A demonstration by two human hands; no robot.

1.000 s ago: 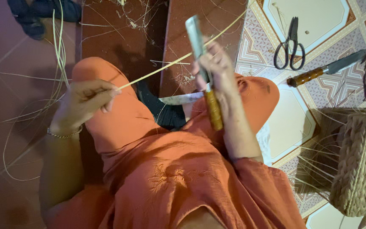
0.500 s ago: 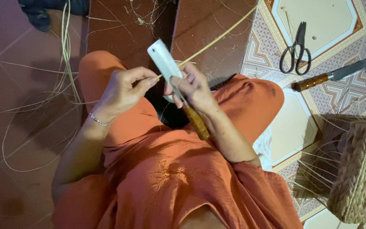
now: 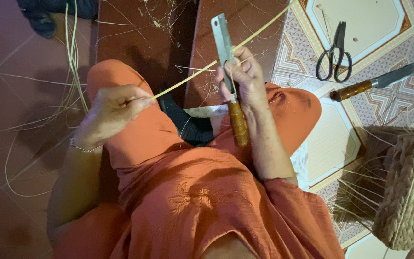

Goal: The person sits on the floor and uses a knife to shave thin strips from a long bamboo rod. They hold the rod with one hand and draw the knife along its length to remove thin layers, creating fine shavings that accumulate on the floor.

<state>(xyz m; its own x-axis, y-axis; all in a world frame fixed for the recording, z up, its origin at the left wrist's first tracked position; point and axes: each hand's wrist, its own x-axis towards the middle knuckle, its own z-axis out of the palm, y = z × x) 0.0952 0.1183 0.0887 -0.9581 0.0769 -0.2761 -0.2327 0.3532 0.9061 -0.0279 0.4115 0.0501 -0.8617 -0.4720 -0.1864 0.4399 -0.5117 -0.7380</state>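
My right hand grips a knife with a broad steel blade and a brown wooden handle, blade pointing up and away from me. A long pale reed strip runs across the blade under my right thumb. My left hand pinches the near end of that strip above my left knee. The strip's far end reaches toward the patterned tiles at the upper right. I sit in orange clothing with both knees raised.
Black scissors and a second wooden-handled knife lie on the patterned tiles to the right. A partly woven basket with loose ends stands at the lower right. Loose reed strips lie on the reddish floor at left. A dark cloth sits at the top left.
My left hand has drawn away to the left, pulling the strip through under the blade. The knife has swung more upright in my right hand.
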